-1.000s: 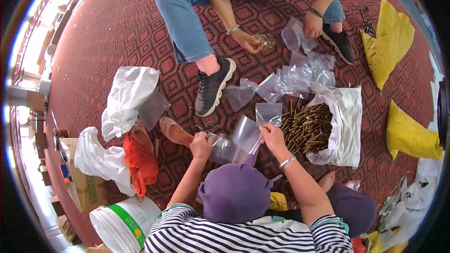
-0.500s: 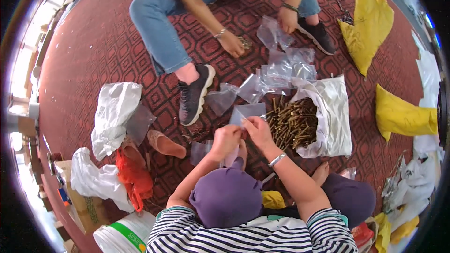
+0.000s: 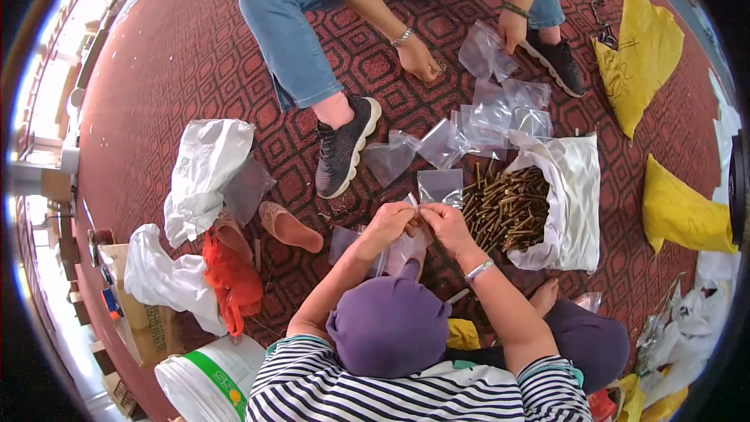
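Note:
My left hand and my right hand meet in front of me, both pinching the top of a small clear plastic bag that hangs below them. Just right of my right hand stands an open white sack full of long brass-coloured screws. Several empty clear bags lie on the red patterned carpet beyond it. Across from me sits another person in jeans, with one hand on the carpet and the other hand on a clear bag.
Yellow sacks lie at the right. At the left are crumpled white plastic bags, an orange mesh bag, a pink slipper, a cardboard box and a white bucket. The other person's black shoe is near.
My hands were apart, holding the clear bag spread open; they have come together at its top. The view has shifted a little.

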